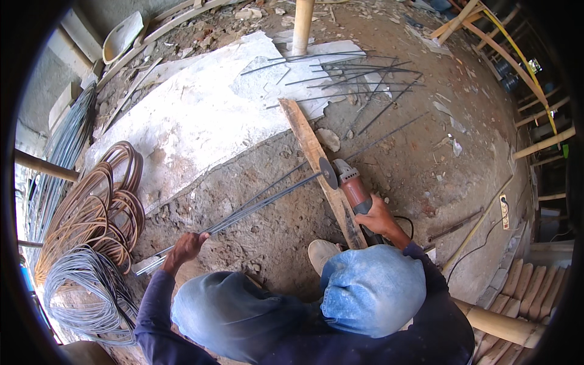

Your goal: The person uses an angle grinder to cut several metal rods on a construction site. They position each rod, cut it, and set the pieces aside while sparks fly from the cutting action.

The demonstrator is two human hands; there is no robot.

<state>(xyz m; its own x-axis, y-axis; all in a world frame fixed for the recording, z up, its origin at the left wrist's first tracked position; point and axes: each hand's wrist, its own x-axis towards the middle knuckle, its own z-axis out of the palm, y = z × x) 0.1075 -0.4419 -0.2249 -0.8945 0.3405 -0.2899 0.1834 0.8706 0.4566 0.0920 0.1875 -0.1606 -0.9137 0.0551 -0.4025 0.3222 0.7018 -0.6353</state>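
Note:
My left hand [187, 248] is closed around a small bundle of thin steel rods [258, 203], which runs up and to the right across the dirt. The rods' far ends rest over a narrow wooden plank [342, 214], by the grinder's disc. My right hand [379, 218] grips the body of a red-brown angle grinder [355, 190] with a grey metal head. Its dark cutting disc [328, 174] stands on edge over the plank, at the rod ends. Whether the disc touches the rods, or is spinning, I cannot tell. My shoe [322, 256] is beside the plank's near end.
Several loose rods [340, 86] lie scattered beyond the plank, partly on a pale sheet [182, 125]. Rusty coils [115, 201], grey wire coils [85, 289] and long rods [72, 137] lie at left. A bamboo post [302, 27] rises far ahead. A power strip [504, 212] with a cord is at right.

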